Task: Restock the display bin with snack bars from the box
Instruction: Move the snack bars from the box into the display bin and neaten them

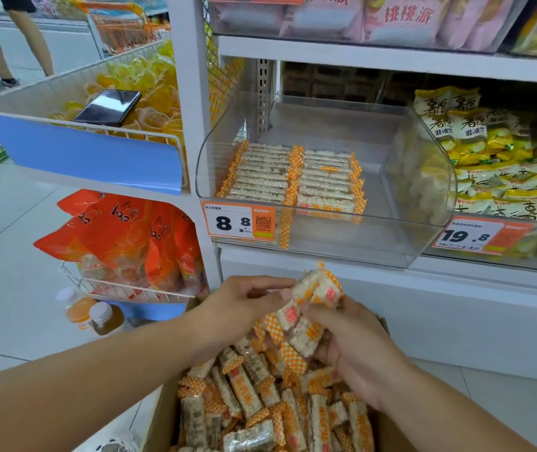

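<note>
Both hands' fingers (288,293) pinch a bunch of orange-checked wrapped snack bars (313,300) above the brown cardboard box (162,415), below the clear plastic display bin (423,190)

Bright, even shop light from overhead — shadows soft and faint. Glare streaks the clear bin (326,243); edges bow outward, and everything looks slightly soft.

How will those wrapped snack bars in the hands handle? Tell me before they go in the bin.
The snack bars look puffed and airy, so probably light and crushable. Their glossy wrappers may slide; both the left hand and right hand steady them. Flat-sided, they should stack, as in the display bin.
</note>
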